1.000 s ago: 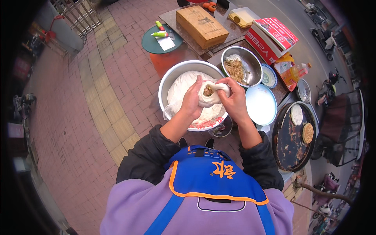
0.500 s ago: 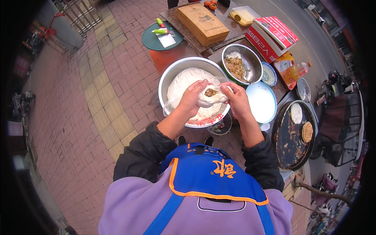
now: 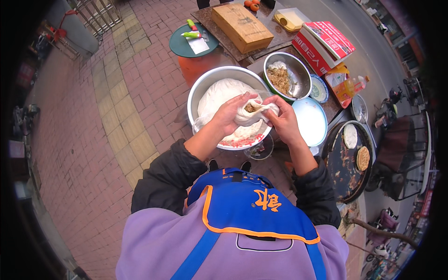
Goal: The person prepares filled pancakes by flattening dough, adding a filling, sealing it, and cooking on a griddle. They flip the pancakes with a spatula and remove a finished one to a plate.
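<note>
Between my two hands is a piece of soft white dough (image 3: 246, 119) with brown filling (image 3: 250, 108) showing in its middle. My left hand (image 3: 228, 113) cups its left side, fingers curled round it. With thumb and fingers, my right hand (image 3: 281, 121) pinches the right edge and folds it over part of the filling. Both hands are held above a large white basin (image 3: 195, 93), where a big mass of dough (image 3: 221, 95) lies under some clear plastic film. To the right, a steel bowl (image 3: 301, 74) contains more brown filling (image 3: 279, 80) and a white lump.
A white round lid or tray (image 3: 310, 122) sits beside the steel bowl. At right, a black griddle pan (image 3: 342, 175) bears a pale flatbread (image 3: 350, 136) and a browned one (image 3: 362, 158). Behind are a wooden box (image 3: 242, 28), a red carton (image 3: 322, 44) and an oil bottle (image 3: 351, 87).
My right hand has drawn its edge of the dough inward and up, so less filling shows. My left hand still supports the dough in nearly the same place.
</note>
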### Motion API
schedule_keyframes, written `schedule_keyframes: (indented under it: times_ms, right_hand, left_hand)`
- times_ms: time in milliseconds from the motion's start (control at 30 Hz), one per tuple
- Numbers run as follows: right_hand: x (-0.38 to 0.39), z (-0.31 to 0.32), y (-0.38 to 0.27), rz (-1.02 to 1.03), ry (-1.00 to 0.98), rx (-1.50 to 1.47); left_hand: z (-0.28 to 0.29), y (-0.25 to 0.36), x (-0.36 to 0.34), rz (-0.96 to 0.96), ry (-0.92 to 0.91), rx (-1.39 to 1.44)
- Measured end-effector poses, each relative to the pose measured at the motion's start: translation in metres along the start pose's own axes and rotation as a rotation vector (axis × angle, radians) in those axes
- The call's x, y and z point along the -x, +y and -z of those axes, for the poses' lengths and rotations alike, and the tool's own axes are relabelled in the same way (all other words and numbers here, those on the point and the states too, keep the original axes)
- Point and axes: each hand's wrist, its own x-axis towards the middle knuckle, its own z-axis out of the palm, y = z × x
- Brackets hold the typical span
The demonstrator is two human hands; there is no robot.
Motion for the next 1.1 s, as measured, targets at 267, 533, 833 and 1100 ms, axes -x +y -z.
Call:
schedule_keyframes:
  times_ms: [267, 533, 833, 1100]
  right_hand:
    - [-0.002, -0.017, 0.011, 0.12, 0.188, 0.474]
    - [-0.017, -0.005, 0.006, 0.009, -0.001, 0.376]
    - [-0.036, -0.031, -0.004, 0.181, -0.203, 0.769]
    - [-0.053, 0.026, -0.024, 0.061, -0.3, -0.393]
  left_hand:
    - [-0.009, -0.004, -0.002, -0.015, 0.051, -0.062]
    - [0.005, 0.015, 0.001, -0.153, -0.059, -0.997]
    - [0.037, 0.02, -0.006, 0.0, -0.087, -1.204]
    - [0.089, 0.025, 0.011, -0.009, 0.165, -0.71]
